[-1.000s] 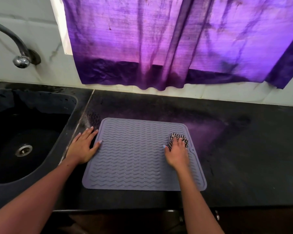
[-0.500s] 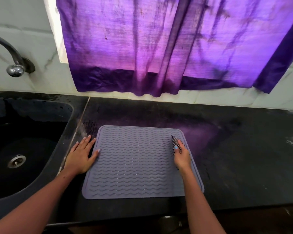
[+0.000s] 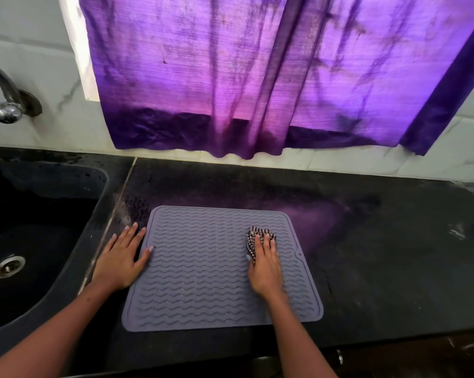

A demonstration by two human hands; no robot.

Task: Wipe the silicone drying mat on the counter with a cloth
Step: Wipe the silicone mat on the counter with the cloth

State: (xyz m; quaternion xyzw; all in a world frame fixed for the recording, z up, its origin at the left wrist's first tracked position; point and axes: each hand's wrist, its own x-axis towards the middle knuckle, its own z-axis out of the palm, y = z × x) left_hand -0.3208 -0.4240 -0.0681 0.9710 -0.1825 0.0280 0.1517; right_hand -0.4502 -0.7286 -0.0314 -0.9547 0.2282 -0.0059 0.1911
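A grey silicone drying mat (image 3: 203, 268) with wavy ridges lies flat on the black counter (image 3: 380, 255). My right hand (image 3: 265, 266) presses a small checked cloth (image 3: 257, 236) onto the mat's right part; the cloth sticks out past my fingertips. Flat on the counter at the mat's left edge rests my left hand (image 3: 121, 259), fingers spread, the thumb touching the mat's rim.
A black sink (image 3: 25, 241) with a metal drain (image 3: 8, 266) sits left of the mat, a tap (image 3: 4, 102) above it. A purple curtain (image 3: 257, 77) hangs over the tiled wall behind. The counter's front edge runs just below the mat.
My right hand was turned on edge at the mat's right border half a second ago; now it lies flat on the cloth, a little farther in. My left hand has stayed put.
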